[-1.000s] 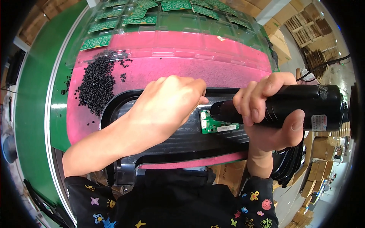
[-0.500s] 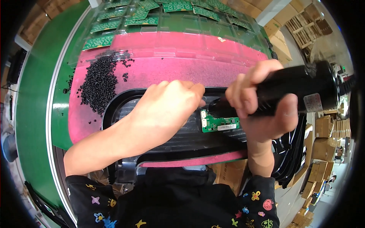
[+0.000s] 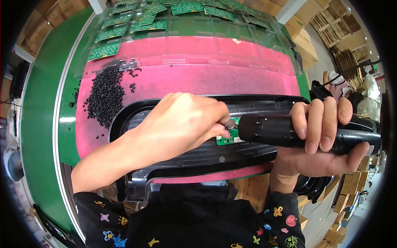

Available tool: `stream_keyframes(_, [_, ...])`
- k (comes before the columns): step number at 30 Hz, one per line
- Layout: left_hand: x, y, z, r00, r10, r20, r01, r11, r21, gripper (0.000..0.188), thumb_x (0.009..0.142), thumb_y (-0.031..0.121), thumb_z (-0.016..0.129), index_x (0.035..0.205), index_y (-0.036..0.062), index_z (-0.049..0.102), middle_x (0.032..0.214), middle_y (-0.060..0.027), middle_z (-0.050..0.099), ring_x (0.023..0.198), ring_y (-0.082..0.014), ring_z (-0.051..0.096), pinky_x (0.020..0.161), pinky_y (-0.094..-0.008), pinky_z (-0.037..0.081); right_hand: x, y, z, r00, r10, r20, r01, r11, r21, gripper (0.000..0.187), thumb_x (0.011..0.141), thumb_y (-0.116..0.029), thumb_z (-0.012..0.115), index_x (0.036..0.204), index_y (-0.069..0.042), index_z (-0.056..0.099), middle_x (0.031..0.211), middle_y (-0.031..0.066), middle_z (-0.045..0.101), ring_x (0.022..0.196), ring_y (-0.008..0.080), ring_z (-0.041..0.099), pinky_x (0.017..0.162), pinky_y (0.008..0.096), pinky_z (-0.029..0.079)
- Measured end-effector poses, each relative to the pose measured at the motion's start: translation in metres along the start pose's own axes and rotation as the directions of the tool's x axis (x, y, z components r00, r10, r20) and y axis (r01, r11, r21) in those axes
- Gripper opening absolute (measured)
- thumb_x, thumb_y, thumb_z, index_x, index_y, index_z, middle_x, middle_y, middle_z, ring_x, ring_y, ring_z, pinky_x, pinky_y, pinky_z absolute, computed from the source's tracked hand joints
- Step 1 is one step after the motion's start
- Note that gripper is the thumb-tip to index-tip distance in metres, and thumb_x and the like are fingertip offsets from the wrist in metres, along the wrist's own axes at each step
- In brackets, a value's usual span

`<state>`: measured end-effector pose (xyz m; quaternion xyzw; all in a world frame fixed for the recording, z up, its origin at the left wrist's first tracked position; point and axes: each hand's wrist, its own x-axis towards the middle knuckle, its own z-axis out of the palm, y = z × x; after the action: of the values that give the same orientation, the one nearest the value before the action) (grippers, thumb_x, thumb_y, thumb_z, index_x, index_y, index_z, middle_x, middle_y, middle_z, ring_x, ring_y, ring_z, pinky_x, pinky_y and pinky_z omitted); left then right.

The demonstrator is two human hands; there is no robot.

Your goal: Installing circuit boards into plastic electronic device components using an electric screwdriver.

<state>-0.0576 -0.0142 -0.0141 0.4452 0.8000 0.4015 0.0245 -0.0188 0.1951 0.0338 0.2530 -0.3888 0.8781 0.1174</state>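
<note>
My right hand [image 3: 320, 142] grips a black electric screwdriver [image 3: 285, 131] that lies nearly level, its tip pointing left at a small green circuit board [image 3: 228, 138]. The board sits in a large black plastic housing [image 3: 198, 155] on a pink foam mat [image 3: 190, 80]. My left hand [image 3: 182, 122] rests over the housing with its fingertips pinched at the board, right beside the screwdriver's tip; whether it holds a screw is hidden by the fingers.
A heap of small black screws [image 3: 105, 95] lies on the mat's left part. Clear trays with several green circuit boards [image 3: 124, 31] stand behind the mat on a green conveyor [image 3: 41, 124]. Cardboard boxes [image 3: 308, 37] and wooden pallets are at the right.
My right hand has lowered the screwdriver from a slant to nearly level and brought its tip closer to the board. My left hand has stayed over the board, fingers pinched.
</note>
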Motion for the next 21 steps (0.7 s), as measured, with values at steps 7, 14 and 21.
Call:
stream_keyframes(7, [0.0,0.007,0.002,0.99,0.054,-0.126,-0.04,0.993,0.113,0.012,0.075,0.002,0.073,0.084,0.0011,0.064,0.075,-0.0106,0.066,0.066,-0.0284,0.066,0.057,-0.0344,0.052,-0.001,0.003,-0.004,0.984,0.072,0.164,-0.048,0.989,-0.142,0.05,0.089,-0.055,0.056,0.101,-0.007,0.048,0.068,-0.0021,0.052,0.053,0.0082,0.047,0.056,0.0251,0.039])
stream_keyframes(14, [0.004,0.002,0.004,0.968,-0.074,-0.241,0.08,0.997,0.015,0.006,0.083,-0.002,0.065,0.088,-0.0016,0.064,0.077,-0.0149,0.066,0.07,-0.0305,0.067,0.061,-0.0341,0.053,-0.011,0.0,0.007,0.944,0.322,0.077,-0.279,0.899,-0.336,0.058,0.08,-0.056,0.07,0.096,-0.005,0.046,0.063,-0.0001,0.052,0.049,0.0115,0.049,0.048,0.0253,0.041])
stream_keyframes(21, [0.004,0.003,0.003,0.983,-0.104,-0.152,0.11,0.993,0.033,0.012,0.085,0.003,0.065,0.095,0.0004,0.058,0.085,-0.0153,0.063,0.074,-0.0367,0.063,0.061,-0.0402,0.05,-0.005,0.009,0.003,0.914,0.374,0.157,-0.306,0.89,-0.338,0.057,0.076,-0.051,0.078,0.093,-0.006,0.047,0.062,-0.0012,0.054,0.049,0.0113,0.051,0.048,0.0247,0.042])
